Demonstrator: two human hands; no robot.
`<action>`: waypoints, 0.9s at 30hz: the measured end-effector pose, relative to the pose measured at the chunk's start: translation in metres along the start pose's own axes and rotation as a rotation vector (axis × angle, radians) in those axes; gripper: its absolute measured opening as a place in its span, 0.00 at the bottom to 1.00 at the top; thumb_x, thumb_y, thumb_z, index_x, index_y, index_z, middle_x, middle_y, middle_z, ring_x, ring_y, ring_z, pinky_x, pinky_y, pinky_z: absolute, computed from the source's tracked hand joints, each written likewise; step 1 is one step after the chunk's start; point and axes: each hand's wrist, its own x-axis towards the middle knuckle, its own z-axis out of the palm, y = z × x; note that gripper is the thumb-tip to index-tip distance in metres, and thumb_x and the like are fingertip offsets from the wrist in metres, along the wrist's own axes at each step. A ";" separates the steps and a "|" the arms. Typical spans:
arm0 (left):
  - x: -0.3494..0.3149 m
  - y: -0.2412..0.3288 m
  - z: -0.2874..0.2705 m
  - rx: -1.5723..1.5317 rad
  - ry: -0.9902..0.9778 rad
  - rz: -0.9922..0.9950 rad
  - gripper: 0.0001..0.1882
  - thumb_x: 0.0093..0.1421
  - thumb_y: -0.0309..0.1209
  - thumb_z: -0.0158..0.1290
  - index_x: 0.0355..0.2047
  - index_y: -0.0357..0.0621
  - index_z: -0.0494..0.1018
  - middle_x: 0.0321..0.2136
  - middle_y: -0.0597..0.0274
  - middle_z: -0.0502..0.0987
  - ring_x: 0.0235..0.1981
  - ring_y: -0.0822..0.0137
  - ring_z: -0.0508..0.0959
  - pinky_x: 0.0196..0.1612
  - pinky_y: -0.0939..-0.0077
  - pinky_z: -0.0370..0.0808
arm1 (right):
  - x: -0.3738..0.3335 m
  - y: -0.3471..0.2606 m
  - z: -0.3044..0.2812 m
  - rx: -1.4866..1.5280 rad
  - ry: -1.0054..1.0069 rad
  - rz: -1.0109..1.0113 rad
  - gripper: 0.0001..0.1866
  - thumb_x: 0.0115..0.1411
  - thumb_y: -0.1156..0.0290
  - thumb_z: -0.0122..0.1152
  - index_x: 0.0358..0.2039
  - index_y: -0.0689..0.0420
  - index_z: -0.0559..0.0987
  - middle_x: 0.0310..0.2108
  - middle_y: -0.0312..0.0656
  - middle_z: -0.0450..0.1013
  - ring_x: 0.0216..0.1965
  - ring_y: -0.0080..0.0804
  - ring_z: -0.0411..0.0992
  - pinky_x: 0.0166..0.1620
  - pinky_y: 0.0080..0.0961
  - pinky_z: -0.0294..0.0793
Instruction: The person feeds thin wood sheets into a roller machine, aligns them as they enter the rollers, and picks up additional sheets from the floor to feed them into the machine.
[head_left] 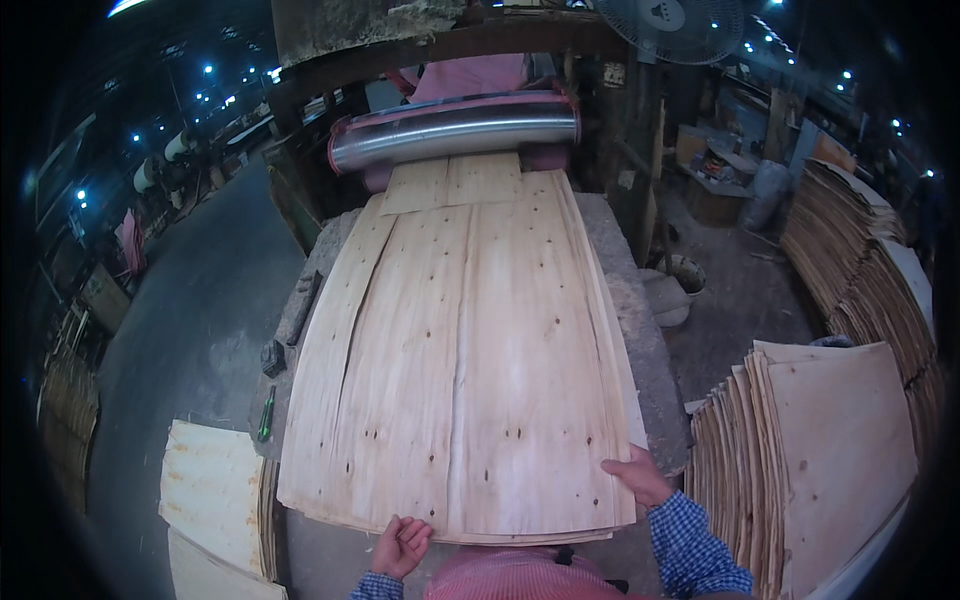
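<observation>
Wide pale wood veneer sheets (520, 350) with dark knots lie stacked on the table in front of me. Long splits run down the top layer. At the stack's right near corner, my right hand (645, 478) is closed on the edge, thumb on top and the other fingers mostly hidden. By the near edge, my left hand (402, 546) has its palm turned up and its fingers loosely curled, holding nothing visible. A smaller veneer piece (450, 182) lies across the far end of the stack, reaching under a shiny metal roller (460, 130).
A green-handled tool (266, 414) and a dark block (272, 358) lie on the table's left margin. Veneer piles stand low left (212, 485) and right (840, 430), with a taller stack (845, 250) behind. A bucket (684, 273) sits right of the machine; a fan (670, 25) hangs above.
</observation>
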 end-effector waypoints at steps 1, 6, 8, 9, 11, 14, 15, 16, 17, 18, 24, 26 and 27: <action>0.001 -0.002 -0.003 0.048 0.033 -0.040 0.19 0.69 0.48 0.43 0.36 0.47 0.73 0.37 0.57 0.81 0.42 0.56 0.80 0.39 0.64 0.80 | -0.007 -0.020 0.004 -0.022 -0.020 -0.028 0.24 0.56 0.79 0.60 0.55 0.67 0.70 0.47 0.44 0.74 0.46 0.32 0.75 0.49 0.28 0.75; -0.008 -0.008 -0.025 0.078 0.149 -0.102 0.20 0.69 0.48 0.42 0.33 0.45 0.73 0.33 0.55 0.81 0.37 0.55 0.81 0.36 0.62 0.80 | -0.037 -0.095 0.014 0.131 -0.088 -0.022 0.26 0.56 0.79 0.62 0.56 0.67 0.69 0.47 0.45 0.74 0.46 0.33 0.74 0.50 0.30 0.75; 0.014 -0.012 -0.030 -0.126 -0.553 -0.220 0.21 0.70 0.45 0.42 0.43 0.38 0.71 0.38 0.54 0.80 0.41 0.59 0.80 0.41 0.67 0.79 | -0.016 -0.046 -0.001 0.218 -0.061 0.037 0.26 0.57 0.78 0.62 0.56 0.67 0.69 0.47 0.46 0.75 0.45 0.34 0.75 0.50 0.30 0.75; 0.023 -0.014 -0.031 -0.232 -0.901 -0.277 0.22 0.70 0.44 0.41 0.48 0.34 0.69 0.41 0.54 0.79 0.43 0.61 0.79 0.44 0.70 0.79 | -0.003 -0.013 -0.008 0.260 -0.050 0.070 0.26 0.57 0.78 0.63 0.56 0.67 0.69 0.46 0.46 0.75 0.44 0.34 0.75 0.50 0.30 0.75; 0.034 -0.019 -0.028 -0.197 -0.832 -0.291 0.22 0.70 0.45 0.41 0.44 0.36 0.70 0.35 0.57 0.80 0.37 0.64 0.80 0.35 0.74 0.79 | 0.019 0.040 -0.016 0.202 -0.017 0.145 0.26 0.58 0.78 0.63 0.56 0.67 0.69 0.46 0.46 0.75 0.44 0.35 0.75 0.50 0.30 0.75; 0.039 -0.023 -0.023 0.031 -0.501 -0.326 0.21 0.70 0.45 0.41 0.43 0.38 0.70 0.34 0.57 0.80 0.35 0.65 0.80 0.31 0.75 0.80 | 0.020 0.064 -0.016 0.257 -0.043 0.244 0.26 0.58 0.77 0.63 0.56 0.67 0.69 0.47 0.46 0.75 0.46 0.36 0.75 0.50 0.32 0.76; 0.037 -0.022 -0.020 0.138 -0.349 -0.345 0.21 0.70 0.46 0.41 0.43 0.39 0.71 0.34 0.57 0.80 0.36 0.65 0.80 0.31 0.74 0.80 | 0.014 0.068 -0.014 0.304 -0.057 0.276 0.26 0.58 0.77 0.63 0.56 0.68 0.69 0.47 0.46 0.75 0.46 0.36 0.75 0.50 0.33 0.76; 0.032 -0.022 -0.013 0.187 -0.306 -0.370 0.20 0.70 0.45 0.41 0.44 0.39 0.71 0.35 0.57 0.80 0.36 0.65 0.80 0.32 0.74 0.80 | 0.003 0.090 -0.017 0.208 -0.044 0.282 0.25 0.58 0.76 0.64 0.56 0.66 0.69 0.46 0.44 0.75 0.46 0.35 0.75 0.48 0.34 0.76; 0.026 -0.022 0.000 0.239 -0.269 -0.390 0.20 0.70 0.45 0.41 0.44 0.40 0.71 0.35 0.57 0.80 0.36 0.65 0.81 0.32 0.74 0.80 | -0.005 0.105 -0.020 0.112 -0.032 0.279 0.25 0.57 0.75 0.64 0.55 0.64 0.70 0.46 0.42 0.75 0.45 0.34 0.74 0.46 0.36 0.77; 0.019 -0.024 0.014 0.284 -0.228 -0.399 0.20 0.70 0.45 0.40 0.45 0.41 0.71 0.36 0.57 0.81 0.37 0.65 0.81 0.33 0.73 0.80 | -0.015 0.099 -0.013 0.107 -0.015 0.320 0.25 0.57 0.75 0.64 0.55 0.63 0.71 0.45 0.42 0.76 0.44 0.34 0.75 0.45 0.35 0.78; 0.012 -0.019 0.005 0.160 0.153 -0.203 0.15 0.70 0.40 0.42 0.25 0.51 0.63 0.18 0.71 0.64 0.20 0.73 0.69 0.20 0.82 0.73 | 0.000 0.073 -0.005 0.153 0.105 0.375 0.22 0.57 0.73 0.65 0.53 0.58 0.73 0.42 0.39 0.77 0.40 0.30 0.76 0.37 0.32 0.78; 0.003 -0.006 0.016 0.164 0.350 -0.051 0.17 0.69 0.38 0.43 0.21 0.53 0.60 0.15 0.73 0.58 0.16 0.75 0.62 0.16 0.84 0.67 | 0.024 0.061 0.002 0.111 0.109 0.371 0.22 0.57 0.71 0.66 0.52 0.55 0.74 0.42 0.36 0.76 0.41 0.30 0.74 0.38 0.33 0.76; -0.003 0.002 0.020 0.176 0.415 0.003 0.17 0.68 0.37 0.43 0.20 0.53 0.59 0.15 0.73 0.56 0.15 0.76 0.59 0.15 0.84 0.64 | 0.035 0.058 0.005 0.106 0.118 0.364 0.22 0.57 0.70 0.66 0.51 0.55 0.74 0.42 0.36 0.76 0.41 0.30 0.74 0.37 0.33 0.75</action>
